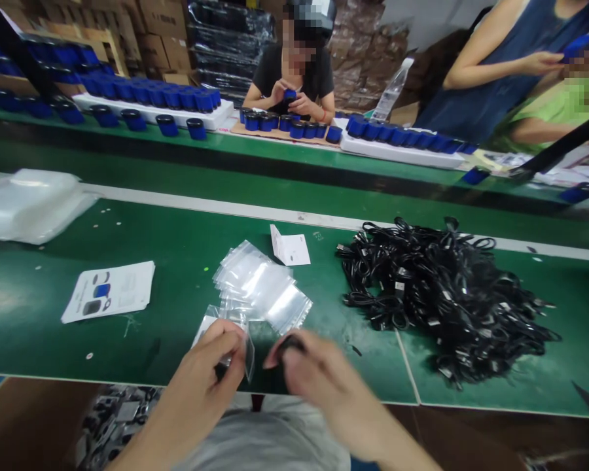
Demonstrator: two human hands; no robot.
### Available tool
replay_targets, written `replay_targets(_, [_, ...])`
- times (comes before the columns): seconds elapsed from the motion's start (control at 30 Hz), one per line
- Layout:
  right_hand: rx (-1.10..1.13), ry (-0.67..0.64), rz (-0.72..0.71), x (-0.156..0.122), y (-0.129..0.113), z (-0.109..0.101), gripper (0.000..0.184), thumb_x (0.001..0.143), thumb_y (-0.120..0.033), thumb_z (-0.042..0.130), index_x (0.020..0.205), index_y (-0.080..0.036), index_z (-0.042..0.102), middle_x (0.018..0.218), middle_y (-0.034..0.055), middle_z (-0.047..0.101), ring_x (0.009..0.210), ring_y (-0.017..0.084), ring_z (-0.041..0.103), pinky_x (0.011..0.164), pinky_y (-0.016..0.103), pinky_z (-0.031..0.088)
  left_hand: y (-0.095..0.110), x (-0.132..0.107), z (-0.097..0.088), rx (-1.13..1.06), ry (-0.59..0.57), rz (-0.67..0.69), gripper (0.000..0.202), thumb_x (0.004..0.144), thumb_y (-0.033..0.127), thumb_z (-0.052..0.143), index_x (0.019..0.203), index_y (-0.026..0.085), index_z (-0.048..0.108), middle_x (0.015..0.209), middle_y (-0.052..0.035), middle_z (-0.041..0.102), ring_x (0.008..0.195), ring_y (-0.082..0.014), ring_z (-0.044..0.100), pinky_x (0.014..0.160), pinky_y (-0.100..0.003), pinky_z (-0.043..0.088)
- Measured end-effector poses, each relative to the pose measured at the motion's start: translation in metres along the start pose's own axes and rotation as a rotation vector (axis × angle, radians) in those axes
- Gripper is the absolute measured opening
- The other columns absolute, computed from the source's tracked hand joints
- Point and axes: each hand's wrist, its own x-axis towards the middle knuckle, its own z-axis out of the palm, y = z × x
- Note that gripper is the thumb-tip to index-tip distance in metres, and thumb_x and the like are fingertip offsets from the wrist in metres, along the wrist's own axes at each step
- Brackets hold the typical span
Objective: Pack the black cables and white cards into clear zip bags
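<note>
My left hand (206,366) is closed on a clear plastic bag (250,356) near the front edge of the green table. A white paper shows beside and behind its fingers. To the right, my right hand (319,373) is closed around a black cable (291,344), mostly covered by the fingers and blurred. Clear zip bags (262,281) lie fanned out just beyond both hands. Behind them stands a folded white leaflet (294,249). A tangled pile of black USB cables (432,294) covers the right side. Printed cards (127,288) are stacked at left.
A large clear plastic bundle (27,203) lies at far left. Blue cylinders with black tops (167,125) line the raised far bench. A person (294,78) opposite handles one; others stand at right. Below the front edge, a carton holds many bagged items (122,418).
</note>
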Motion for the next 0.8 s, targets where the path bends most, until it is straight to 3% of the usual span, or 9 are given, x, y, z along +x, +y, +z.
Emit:
replay_targets(0.13, [-0.376, -0.077, 0.0, 0.003, 0.014, 0.036, 0.034, 0.093, -0.022, 0.038, 0.122, -0.016, 0.054, 0.084, 0.0067, 0.066, 0.078, 0.021, 0.062, 0.072, 0.032, 0.047, 0.002, -0.004, -0.001, 0.031, 0.038, 0.0, 0.021, 0.092, 0.021, 0.036, 0.078, 0.021, 0.051, 0.101, -0.004, 0.051, 0.094, -0.0157, 0.057, 0.082, -0.025, 0.047])
replay_targets(0.2, [-0.482, -0.079, 0.029, 0.007, 0.017, 0.039, 0.034, 0.093, -0.02, 0.036, 0.12, -0.015, 0.055, 0.079, 0.0069, 0.067, 0.072, 0.022, 0.064, 0.068, 0.033, 0.047, 0.003, -0.007, 0.0, 0.07, 0.056, 0.016, 0.02, 0.091, 0.021, 0.038, 0.076, 0.021, 0.052, 0.106, -0.0063, 0.05, 0.101, -0.018, 0.055, 0.085, -0.028, 0.047])
replay_targets(0.27, [-0.512, -0.073, 0.039, 0.008, 0.016, 0.036, 0.027, 0.091, -0.018, 0.037, 0.106, -0.017, 0.059, 0.076, 0.0052, 0.065, 0.067, 0.021, 0.063, 0.065, 0.031, 0.048, 0.003, -0.011, 0.001, 0.117, 0.07, 0.029, 0.02, 0.09, 0.02, 0.038, 0.075, 0.02, 0.052, 0.11, -0.0084, 0.049, 0.103, -0.0202, 0.055, 0.085, -0.031, 0.049])
replay_targets(0.33, [-0.452, -0.102, -0.005, 0.006, 0.016, 0.03, 0.022, 0.084, -0.015, 0.047, 0.103, -0.019, 0.059, 0.084, 0.0047, 0.063, 0.073, 0.019, 0.062, 0.066, 0.028, 0.049, 0.002, -0.013, 0.002, 0.149, 0.086, 0.035, 0.02, 0.089, 0.019, 0.038, 0.076, 0.02, 0.052, 0.114, -0.0096, 0.048, 0.104, -0.0215, 0.055, 0.083, -0.033, 0.05])
replay_targets(0.43, [-0.312, -0.185, -0.055, 0.004, 0.017, 0.019, 0.04, 0.075, -0.011, 0.056, 0.114, -0.022, 0.056, 0.096, 0.004, 0.059, 0.081, 0.017, 0.059, 0.069, 0.025, 0.05, -0.001, -0.016, 0.002, 0.167, 0.102, 0.032, 0.019, 0.088, 0.018, 0.038, 0.078, 0.02, 0.054, 0.118, -0.0098, 0.045, 0.109, -0.023, 0.053, 0.084, -0.035, 0.05])
replay_targets(0.53, [-0.06, -0.299, 0.058, 0.007, 0.023, 0.014, 0.029, 0.081, -0.018, 0.055, 0.11, -0.023, 0.06, 0.09, 0.0014, 0.061, 0.077, 0.015, 0.06, 0.063, 0.023, 0.05, -0.002, -0.017, 0.004, 0.161, 0.085, 0.035, 0.019, 0.088, 0.017, 0.038, 0.076, 0.021, 0.054, 0.121, -0.0091, 0.044, 0.112, -0.0232, 0.051, 0.086, -0.036, 0.049])
replay_targets(0.6, [0.146, -0.366, 0.182, 0.011, 0.027, 0.014, 0.022, 0.083, -0.029, 0.057, 0.102, -0.021, 0.063, 0.08, 0.0, 0.061, 0.068, 0.014, 0.062, 0.05, 0.02, 0.047, -0.001, -0.018, 0.005, 0.153, 0.085, 0.026, 0.02, 0.088, 0.017, 0.038, 0.074, 0.021, 0.052, 0.122, -0.0085, 0.043, 0.113, -0.0231, 0.051, 0.087, -0.037, 0.049])
replay_targets(0.7, [0.25, -0.283, 0.284, 0.017, 0.031, 0.017, 0.022, 0.08, -0.037, 0.061, 0.077, -0.015, 0.064, 0.061, -0.0027, 0.056, 0.045, 0.008, 0.053, 0.036, 0.015, 0.033, 0.001, -0.02, 0.009, 0.147, 0.095, 0.01, 0.02, 0.088, 0.017, 0.041, 0.072, 0.021, 0.052, 0.125, -0.0075, 0.042, 0.114, -0.024, 0.05, 0.09, -0.039, 0.047])
replay_targets(0.8, [0.14, -0.176, 0.192, 0.016, 0.03, 0.021, 0.024, 0.085, -0.029, 0.056, 0.066, -0.015, 0.061, 0.054, -0.0058, 0.048, 0.041, 0.005, 0.041, 0.039, 0.016, 0.031, 0.003, -0.023, 0.012, 0.128, 0.128, 0.007, 0.019, 0.088, 0.018, 0.042, 0.072, 0.022, 0.052, 0.129, -0.007, 0.04, 0.117, -0.0243, 0.047, 0.096, -0.041, 0.044])
